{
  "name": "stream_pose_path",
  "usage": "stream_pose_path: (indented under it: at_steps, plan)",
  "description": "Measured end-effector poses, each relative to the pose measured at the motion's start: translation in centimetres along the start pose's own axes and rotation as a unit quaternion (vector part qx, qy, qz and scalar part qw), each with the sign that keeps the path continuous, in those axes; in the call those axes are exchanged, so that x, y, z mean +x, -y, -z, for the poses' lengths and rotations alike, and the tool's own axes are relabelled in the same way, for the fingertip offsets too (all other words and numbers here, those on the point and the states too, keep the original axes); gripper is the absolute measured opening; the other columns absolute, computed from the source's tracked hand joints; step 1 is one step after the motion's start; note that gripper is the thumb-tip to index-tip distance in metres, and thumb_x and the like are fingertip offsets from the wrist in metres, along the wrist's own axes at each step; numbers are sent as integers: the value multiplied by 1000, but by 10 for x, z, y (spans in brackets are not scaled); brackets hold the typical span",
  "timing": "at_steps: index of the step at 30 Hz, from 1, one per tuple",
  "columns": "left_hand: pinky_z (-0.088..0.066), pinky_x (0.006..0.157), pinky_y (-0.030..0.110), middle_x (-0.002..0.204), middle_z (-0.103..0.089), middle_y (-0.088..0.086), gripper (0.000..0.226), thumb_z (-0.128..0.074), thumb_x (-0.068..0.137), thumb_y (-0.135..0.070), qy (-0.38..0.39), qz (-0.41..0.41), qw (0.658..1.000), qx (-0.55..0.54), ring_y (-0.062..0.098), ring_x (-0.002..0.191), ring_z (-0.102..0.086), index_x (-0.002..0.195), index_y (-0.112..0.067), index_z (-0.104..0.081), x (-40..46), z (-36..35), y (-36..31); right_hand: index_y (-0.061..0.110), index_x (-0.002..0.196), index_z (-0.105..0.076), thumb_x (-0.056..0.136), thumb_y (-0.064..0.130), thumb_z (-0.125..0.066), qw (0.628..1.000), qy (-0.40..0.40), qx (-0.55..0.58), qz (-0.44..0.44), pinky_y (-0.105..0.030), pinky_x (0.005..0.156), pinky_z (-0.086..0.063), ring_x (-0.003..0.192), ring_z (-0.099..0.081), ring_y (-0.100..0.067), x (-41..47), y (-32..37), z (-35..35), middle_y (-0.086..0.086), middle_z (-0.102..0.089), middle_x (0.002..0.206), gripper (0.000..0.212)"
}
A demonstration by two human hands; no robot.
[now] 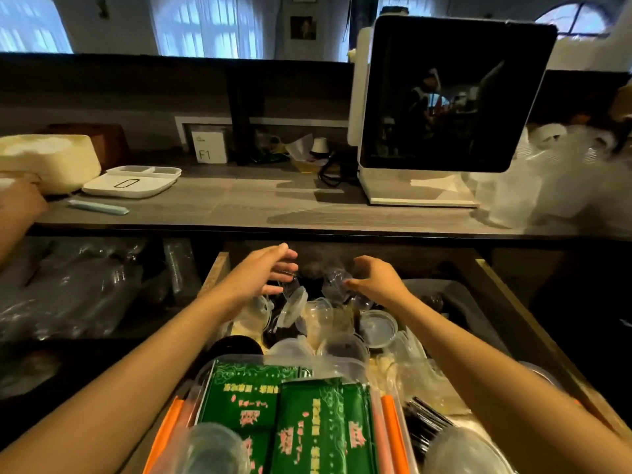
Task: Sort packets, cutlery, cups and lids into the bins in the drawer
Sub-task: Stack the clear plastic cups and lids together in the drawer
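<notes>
The wooden drawer [502, 285] is pulled out below the counter, and both my arms reach to its back. My left hand [263, 273] hovers with fingers spread just over a small clear cup [290, 285]. My right hand [376, 278] curls its fingers and thumb round another small clear cup [337, 285]. Below them lie several clear hinged sauce cups [292, 311] and a round clear lid [378, 328]. At the front a clear bin [355, 366] holds green packets [307, 405]. Orange sticks [164, 429] and black cutlery [424, 425] lie beside it.
A grey bin [448, 295] sits at the drawer's back right. On the counter [273, 206] stand a dark screen [444, 97], a white tray [133, 181] and clear plastic bags [564, 172]. Another person's hand [20, 203] shows at far left. Bagged cups [85, 289] fill the left shelf.
</notes>
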State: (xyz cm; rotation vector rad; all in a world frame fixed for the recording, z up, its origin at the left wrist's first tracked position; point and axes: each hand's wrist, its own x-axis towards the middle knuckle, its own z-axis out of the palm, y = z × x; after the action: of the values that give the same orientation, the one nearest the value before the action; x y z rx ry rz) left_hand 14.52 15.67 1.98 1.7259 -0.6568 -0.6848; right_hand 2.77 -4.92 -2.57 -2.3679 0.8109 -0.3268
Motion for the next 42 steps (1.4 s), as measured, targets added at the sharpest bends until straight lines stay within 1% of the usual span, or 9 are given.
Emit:
stream_pose_path:
  at_steps: [4,7,10,17,24,33,35,39,42]
  plan:
    - [-53,97,43,112,-68,10,30,-36,108,-34,-17,-4,1000,-23,27,109,-65,103,-23,-64,17,-4,27,9,128,-58,86,35,-72,999,8,-38,-4,-35,85,-54,102,-65,-24,26,-7,-28,-8,-67,117,52]
    - [-54,88,37,109,-68,10,28,-38,108,-32,-27,-2,998,-49,25,105,-66,102,-21,-64,19,-6,41,8,98,-72,86,35,-72,1000,5,-12,-7,-28,65,-55,72,-67,-12,33,-10,-39,-3,-72,84,30]
    - [-54,88,36,108,-67,9,27,-40,107,-31,-19,4,998,-64,25,104,-65,102,-20,-64,20,-8,42,7,86,-74,87,30,-72,999,-10,48,3,-13,44,-40,48,-56,1,27,-2,-37,3,-65,63,23]
    - [-44,105,35,133,-53,-1,37,-40,106,-34,2,-56,992,-117,19,126,-53,142,-26,-44,9,-17,30,18,85,-77,85,24,-74,970,-58,210,109,-27,73,-55,74,-69,-7,-16,43,-9,4,-74,75,7]
    - [-57,93,51,135,-61,2,58,-45,89,-52,68,-90,957,-268,24,117,-66,146,-40,-41,4,-19,31,22,85,-77,84,21,-74,952,-18,248,176,-18,70,-54,75,-70,-5,-51,77,-10,8,-75,78,3]
    - [-61,72,36,124,-69,10,44,-50,93,-37,119,-71,945,-297,25,105,-71,136,-28,-56,5,-13,36,6,91,-75,98,24,-53,942,13,289,171,-39,75,-56,81,-70,-30,-54,75,-8,-12,-74,84,29]
    - [-60,69,35,126,-68,11,46,-53,91,-33,122,-67,941,-309,23,103,-71,135,-25,-56,5,-13,36,12,96,-75,98,21,-54,938,-2,305,166,-34,75,-56,84,-70,-25,-54,75,-5,-9,-74,88,23]
    - [-62,78,42,133,-62,18,54,-64,89,-30,85,-59,930,-353,31,108,-69,137,-10,-49,9,-10,39,18,100,-73,97,17,-57,944,-79,257,189,-26,74,-56,81,-69,-10,-50,73,2,2,-74,84,17]
    - [-56,93,42,135,-62,17,57,-65,88,-33,77,-69,928,-358,34,116,-66,140,-15,-48,9,-9,39,24,103,-71,97,18,-55,954,-33,191,230,-22,80,-54,89,-68,-5,-48,75,11,7,-74,91,18]
